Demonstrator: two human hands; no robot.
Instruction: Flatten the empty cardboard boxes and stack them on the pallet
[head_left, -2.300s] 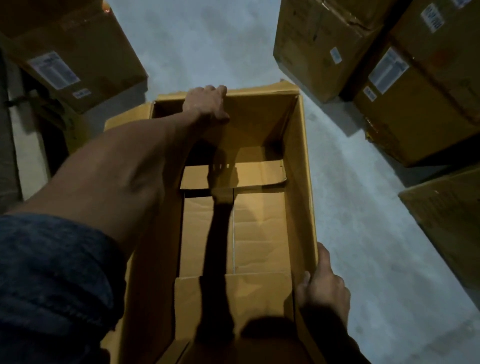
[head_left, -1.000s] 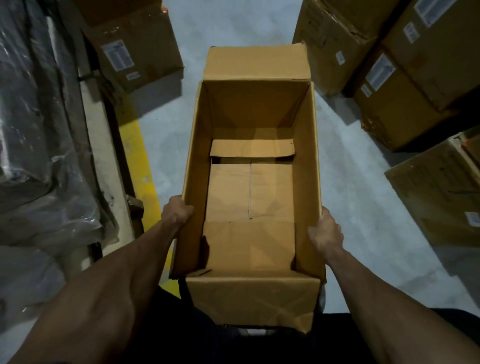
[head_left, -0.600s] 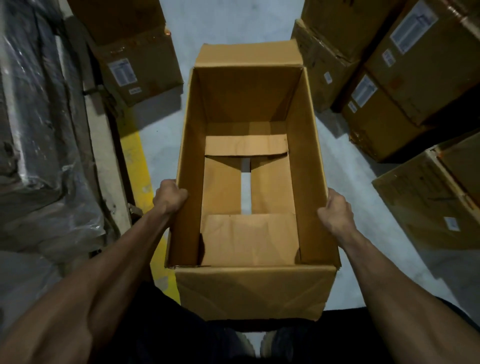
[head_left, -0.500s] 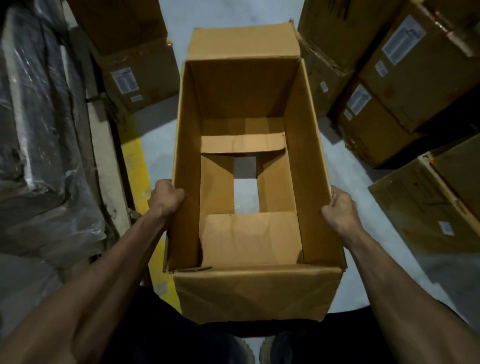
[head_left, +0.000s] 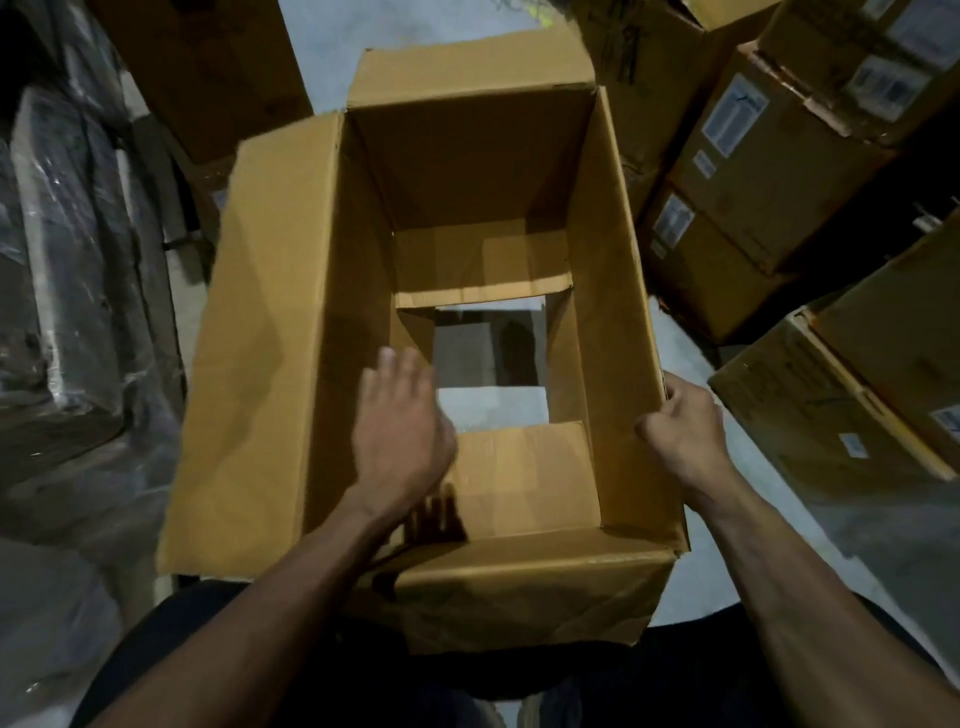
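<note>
A: So, nearest the camera, what do you see?

B: Two bare forearms reaching forward over dark trousers. Between them sits the near end wall of an open cardboard box (head_left: 519, 587), creased and wrinkled, held in front of the person above the grey floor (head_left: 810, 545).

A: And the hands?

B: The right hand (head_left: 683, 434) is curled round the top edge of the box's right wall, thumb inside and fingers outside, clamped on the cardboard. The left hand (head_left: 400, 436) is down inside the box, fingers straight and together, spread flat and holding nothing. It is blurred, and I cannot tell whether it touches the left wall or the bottom.

A: What about the bottom of the box?

B: The bottom flaps (head_left: 519, 473) are parted. One near flap and one far flap still lie across, and between them a rectangular gap shows the floor below with a dark shadow on it.

A: The top?

B: On the left, a long top flap (head_left: 260, 338) is folded outward and lies wide open. At the far end another top flap (head_left: 472, 67) stands up and tilts away.

A: Farther out?

B: To the right, stacked closed cartons (head_left: 769, 171) with white labels, close beside the box. To the left, bundles wrapped in clear plastic (head_left: 67, 249). At the far left top, one more brown carton (head_left: 208, 67), with floor showing beside it.
</note>
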